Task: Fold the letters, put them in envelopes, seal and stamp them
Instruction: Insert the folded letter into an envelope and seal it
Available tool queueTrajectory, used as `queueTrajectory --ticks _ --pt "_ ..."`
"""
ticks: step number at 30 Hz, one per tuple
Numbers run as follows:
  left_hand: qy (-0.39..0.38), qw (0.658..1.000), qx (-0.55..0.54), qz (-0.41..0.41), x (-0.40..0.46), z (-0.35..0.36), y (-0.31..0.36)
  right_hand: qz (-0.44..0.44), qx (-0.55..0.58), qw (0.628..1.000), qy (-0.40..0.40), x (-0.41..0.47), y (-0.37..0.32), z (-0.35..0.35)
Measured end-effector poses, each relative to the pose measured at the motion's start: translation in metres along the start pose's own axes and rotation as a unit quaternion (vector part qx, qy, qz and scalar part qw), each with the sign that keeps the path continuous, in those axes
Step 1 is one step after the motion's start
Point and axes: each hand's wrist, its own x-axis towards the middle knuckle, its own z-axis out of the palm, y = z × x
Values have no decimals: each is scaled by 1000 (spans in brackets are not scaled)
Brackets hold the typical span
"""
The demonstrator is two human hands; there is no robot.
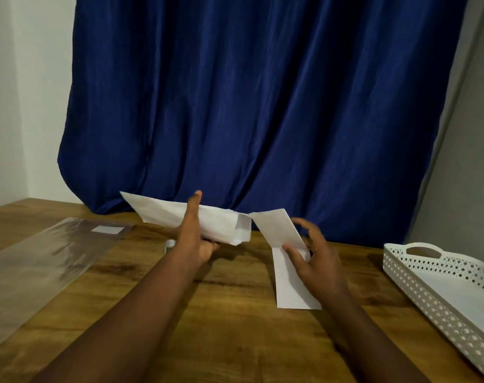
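My left hand (195, 239) holds a white envelope (221, 222) above the table, thumb up across its front, its open mouth turned to the right. My right hand (315, 258) grips a folded white letter (287, 266), a long strip bent near its middle. The letter's upper end points at the envelope's mouth, a small gap apart. Its lower end hangs toward the wooden table (235, 313).
A clear plastic sleeve (41, 261) with a white label lies on the left of the table. A white perforated tray (450, 288) stands at the right edge. A small white object (169, 244) peeks out behind my left wrist. A blue curtain (263, 106) hangs behind the table.
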Motion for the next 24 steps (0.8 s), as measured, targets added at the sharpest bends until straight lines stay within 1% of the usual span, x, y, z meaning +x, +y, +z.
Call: queueTrajectory --ticks 2,5,9,14,20,24 --pt "20 999 -22 19 0 -1 5 5 -24 1000 -10 0 3 0" --pt "46 998 -35 33 -2 -1 7 -1 -28 999 -29 1 4 1" --pt "27 998 -50 39 -4 3 6 -18 -35 997 -69 0 1 1" --pt "-6 997 -56 51 -5 7 6 -7 -45 995 -92 -2 -2 4" --pt "-34 996 -33 74 -9 15 4 6 -48 994 -99 -2 -5 2" --pt "-33 996 -14 84 -10 15 1 14 -54 996 -73 -1 -7 -1"
